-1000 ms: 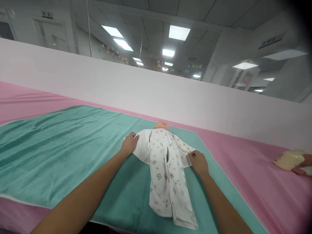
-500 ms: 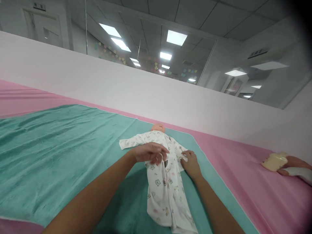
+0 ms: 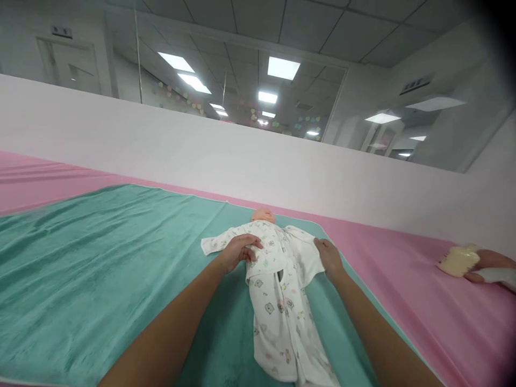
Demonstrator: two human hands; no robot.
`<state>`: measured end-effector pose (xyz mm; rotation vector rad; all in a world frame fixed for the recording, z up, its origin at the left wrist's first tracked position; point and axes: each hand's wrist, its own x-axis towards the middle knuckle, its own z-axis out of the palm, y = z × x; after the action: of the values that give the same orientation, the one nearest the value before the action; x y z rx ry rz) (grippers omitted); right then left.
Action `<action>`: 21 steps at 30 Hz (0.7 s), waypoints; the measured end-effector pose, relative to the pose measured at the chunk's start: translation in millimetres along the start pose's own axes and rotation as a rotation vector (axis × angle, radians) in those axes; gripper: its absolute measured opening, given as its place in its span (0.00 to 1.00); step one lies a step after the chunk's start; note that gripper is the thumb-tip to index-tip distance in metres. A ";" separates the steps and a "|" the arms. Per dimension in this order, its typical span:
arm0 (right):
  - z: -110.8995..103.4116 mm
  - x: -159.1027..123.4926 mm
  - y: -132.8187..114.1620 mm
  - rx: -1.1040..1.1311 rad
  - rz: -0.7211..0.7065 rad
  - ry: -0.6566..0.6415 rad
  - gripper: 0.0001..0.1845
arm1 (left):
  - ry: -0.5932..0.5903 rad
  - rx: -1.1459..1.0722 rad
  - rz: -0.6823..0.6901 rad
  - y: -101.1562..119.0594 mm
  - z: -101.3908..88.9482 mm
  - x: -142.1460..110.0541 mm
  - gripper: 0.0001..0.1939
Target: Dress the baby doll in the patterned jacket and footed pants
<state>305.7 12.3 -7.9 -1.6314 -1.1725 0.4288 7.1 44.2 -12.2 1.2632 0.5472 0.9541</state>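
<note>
A baby doll [image 3: 263, 216] lies on its back on a green cloth, its head toward the wall. Its clothes are a white printed top [image 3: 268, 247] and matching printed trousers [image 3: 274, 328]. My right hand [image 3: 331, 260] pinches the edge of the top's front panel [image 3: 308, 252], which is drawn out to the right with its plain inner side showing. Over the left side of the doll's chest, my left hand [image 3: 241, 251] rests with fingers curved and apart from the thumb. One sleeve [image 3: 215, 242] stretches out flat to the left.
The green cloth [image 3: 121, 279] lies over a pink sheet [image 3: 407, 279]. A cream-coloured object with dark marks [image 3: 458, 260] lies at the right, beside a brownish rounded shape [image 3: 494, 259]. A white wall [image 3: 226, 158] with glass above bounds the far side.
My right hand has moved right and up, pulling the top's front panel outward and spreading it. My left hand has shifted left and lowered onto the doll's chest. The view has tilted slightly.
</note>
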 end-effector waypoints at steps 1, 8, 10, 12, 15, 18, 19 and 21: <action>-2.1 5.4 -11.1 0.141 0.031 -0.045 0.18 | -0.005 0.027 0.001 0.3 0.2 -0.6 0.16; 27.4 0.3 -100.2 0.186 -0.194 -0.285 0.16 | -0.007 0.126 0.034 0.0 -1.3 0.1 0.16; 34.2 -22.2 -110.2 0.027 -0.283 -0.580 0.15 | -0.024 0.155 0.027 -2.0 -2.5 1.4 0.16; 32.6 -44.7 -111.3 -0.102 -0.269 -0.979 0.16 | -0.040 0.176 0.015 -4.5 -3.8 3.3 0.15; 20.8 -60.2 -103.4 -0.078 -0.197 -1.224 0.18 | -0.032 0.199 0.013 -8.5 -5.0 6.4 0.16; 19.7 -46.8 -92.5 0.115 -0.225 -0.847 0.21 | -0.001 0.229 0.029 -11.1 -4.0 7.2 0.15; 24.8 -37.9 -89.2 0.141 -0.244 -0.681 0.21 | 0.016 0.244 0.032 -11.3 -2.9 6.5 0.15; 42.6 -18.0 -84.3 0.071 -0.271 -0.386 0.21 | 0.070 0.294 0.040 -10.2 0.9 4.6 0.16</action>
<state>225.2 18.4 44.4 -1.3365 -1.6231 0.6194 13.2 47.5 -21.1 1.5113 0.7393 0.9790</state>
